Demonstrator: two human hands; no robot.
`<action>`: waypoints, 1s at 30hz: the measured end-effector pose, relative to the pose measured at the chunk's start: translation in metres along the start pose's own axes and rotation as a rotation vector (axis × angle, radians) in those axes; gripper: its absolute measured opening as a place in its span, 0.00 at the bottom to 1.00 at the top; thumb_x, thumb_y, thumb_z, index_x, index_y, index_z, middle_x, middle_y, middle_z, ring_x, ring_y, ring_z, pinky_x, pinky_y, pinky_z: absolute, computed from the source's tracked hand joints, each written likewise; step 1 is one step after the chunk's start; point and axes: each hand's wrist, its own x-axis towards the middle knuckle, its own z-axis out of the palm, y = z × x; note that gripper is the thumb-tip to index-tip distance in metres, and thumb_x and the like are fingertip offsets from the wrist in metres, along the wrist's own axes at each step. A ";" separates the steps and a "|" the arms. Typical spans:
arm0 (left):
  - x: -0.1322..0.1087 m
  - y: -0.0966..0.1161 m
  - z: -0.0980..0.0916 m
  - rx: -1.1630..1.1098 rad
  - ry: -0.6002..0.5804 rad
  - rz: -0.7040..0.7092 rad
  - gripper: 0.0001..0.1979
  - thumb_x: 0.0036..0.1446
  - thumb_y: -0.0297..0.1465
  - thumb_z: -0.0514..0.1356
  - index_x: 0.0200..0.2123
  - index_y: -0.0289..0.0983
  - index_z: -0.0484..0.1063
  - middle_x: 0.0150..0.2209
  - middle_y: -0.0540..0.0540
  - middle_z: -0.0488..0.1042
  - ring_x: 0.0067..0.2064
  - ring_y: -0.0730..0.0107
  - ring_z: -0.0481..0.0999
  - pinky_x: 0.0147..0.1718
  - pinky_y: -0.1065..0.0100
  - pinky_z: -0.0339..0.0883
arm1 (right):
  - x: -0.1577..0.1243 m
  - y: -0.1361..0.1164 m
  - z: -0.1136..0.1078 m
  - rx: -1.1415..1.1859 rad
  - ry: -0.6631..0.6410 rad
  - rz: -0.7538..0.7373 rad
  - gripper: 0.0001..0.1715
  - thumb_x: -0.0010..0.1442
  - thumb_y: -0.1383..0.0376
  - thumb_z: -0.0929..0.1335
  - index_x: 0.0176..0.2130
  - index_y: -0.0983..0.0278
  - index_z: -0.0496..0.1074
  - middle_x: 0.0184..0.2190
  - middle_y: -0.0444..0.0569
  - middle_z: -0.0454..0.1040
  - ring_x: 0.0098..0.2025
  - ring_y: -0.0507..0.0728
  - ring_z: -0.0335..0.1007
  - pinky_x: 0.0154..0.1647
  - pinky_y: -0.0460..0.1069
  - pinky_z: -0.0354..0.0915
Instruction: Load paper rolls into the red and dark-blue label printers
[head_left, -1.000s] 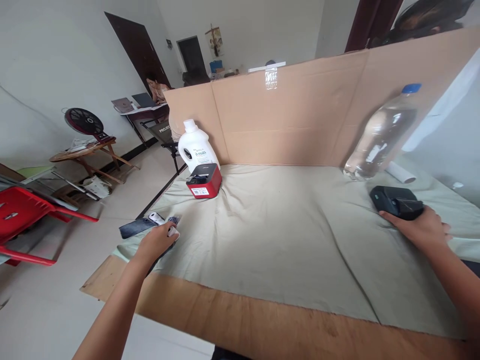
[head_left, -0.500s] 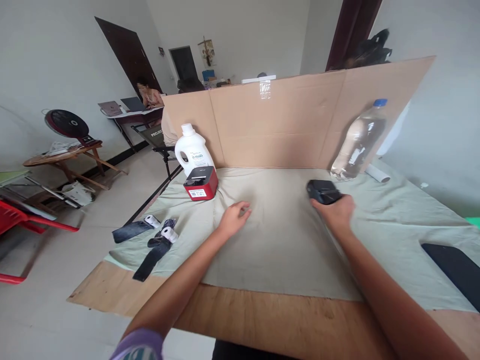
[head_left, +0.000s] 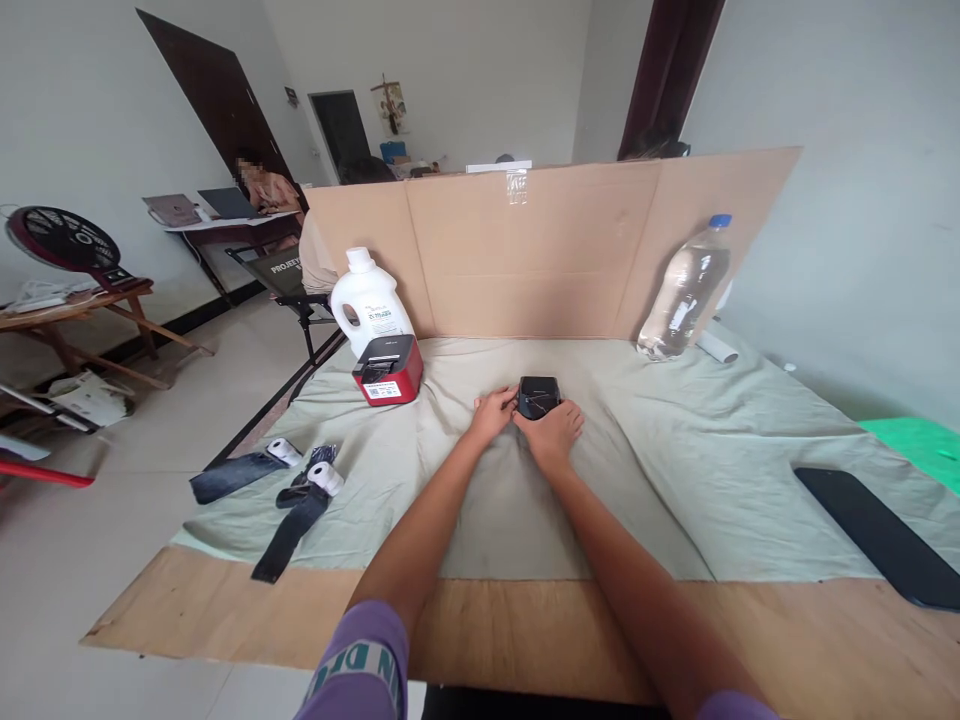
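Note:
A small black receipt printer [head_left: 539, 395] sits on the cloth in front of me, near the middle of the table. My right hand [head_left: 553, 432] is closed around its near and right side, thumb toward the left. At the printer's left side, my left hand [head_left: 495, 412] has its fingers bent against it. My palms hide the lower part of the printer. A red printer with a black top [head_left: 390, 370] stands farther left. Two white paper rolls [head_left: 325, 478] with dark strips unrolled lie at the left front, a dark crumpled piece beside them.
A white jug [head_left: 373, 305] stands behind the red printer. At the back right are a clear bottle with a blue cap [head_left: 686, 290] and a white tube [head_left: 718, 342]. A cardboard screen [head_left: 525, 260] closes off the back. A dark phone [head_left: 877, 530] lies at right.
My right hand has brought the black printer leftward from the right side to the middle. My left hand has moved right and now touches it. The view has turned slightly right.

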 end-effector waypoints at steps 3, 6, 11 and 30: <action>-0.002 0.000 0.001 0.013 0.009 -0.009 0.23 0.63 0.27 0.55 0.60 0.46 0.72 0.59 0.46 0.74 0.62 0.60 0.70 0.65 0.53 0.53 | -0.003 0.001 0.002 -0.013 -0.011 -0.017 0.43 0.43 0.49 0.75 0.50 0.68 0.61 0.50 0.72 0.66 0.55 0.78 0.59 0.55 0.68 0.57; -0.005 0.001 0.001 0.033 0.030 -0.024 0.21 0.63 0.28 0.56 0.58 0.44 0.73 0.58 0.43 0.75 0.61 0.60 0.71 0.65 0.54 0.53 | -0.005 0.002 -0.002 -0.004 -0.038 -0.036 0.43 0.45 0.48 0.74 0.51 0.68 0.61 0.50 0.72 0.66 0.56 0.78 0.60 0.55 0.69 0.57; -0.010 0.003 0.002 0.063 0.050 -0.036 0.19 0.64 0.30 0.56 0.56 0.43 0.75 0.55 0.42 0.77 0.60 0.57 0.73 0.65 0.51 0.52 | 0.000 0.005 -0.029 0.014 -0.104 -0.120 0.36 0.54 0.47 0.68 0.53 0.68 0.64 0.52 0.68 0.69 0.56 0.75 0.63 0.56 0.67 0.57; -0.012 0.006 0.007 0.238 0.105 -0.028 0.19 0.60 0.29 0.57 0.51 0.45 0.79 0.52 0.45 0.80 0.52 0.59 0.77 0.61 0.55 0.56 | 0.062 0.058 -0.007 0.447 -0.412 -0.315 0.27 0.63 0.59 0.57 0.57 0.64 0.69 0.52 0.57 0.73 0.56 0.61 0.69 0.61 0.60 0.63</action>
